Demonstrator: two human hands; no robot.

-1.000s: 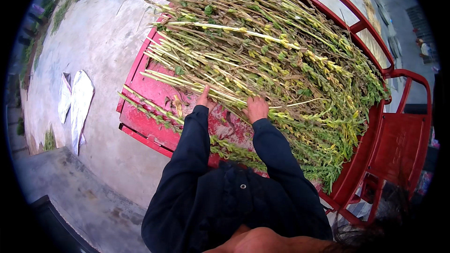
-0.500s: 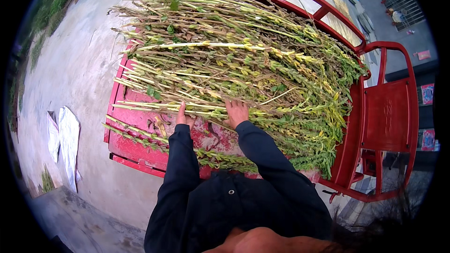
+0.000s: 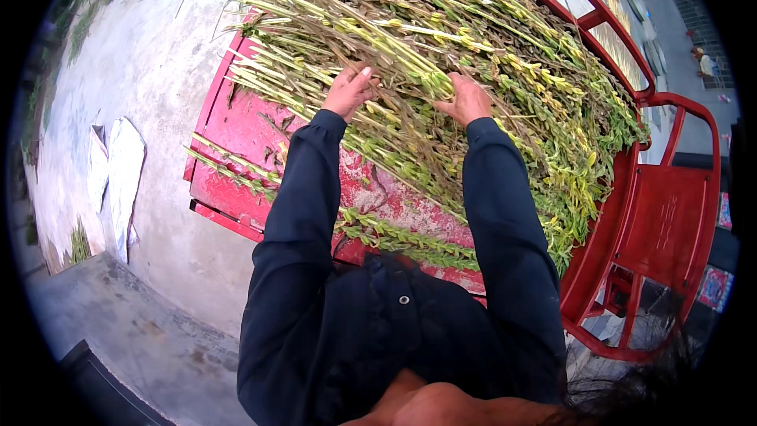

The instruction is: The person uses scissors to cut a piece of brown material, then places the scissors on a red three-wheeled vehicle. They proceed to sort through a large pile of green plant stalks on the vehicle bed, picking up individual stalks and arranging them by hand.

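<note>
A thick heap of cut sesame stalks with green and yellow pods lies across a red cart bed. Bare pale stem ends point left, and the leafy tips lie to the right. My left hand is closed round some stalks at the near part of the heap, its thumb on top. To its right, my right hand grips stalks of the same layer between thumb and fingers. The fingertips of both hands are partly hidden among the stems. A few separate green stalks lie along the bed's near edge, beneath my forearms.
Red metal rails border the far side, and a red seat-like panel frame stands at the right end. White sacks lie on the concrete ground at the left. Soil and plant bits cover parts of the bed.
Both hands have moved away from me, farther over the heap, with my right hand also shifting rightward. Near stalks have been lifted and pushed back, baring more red bed. The view has tilted.
</note>
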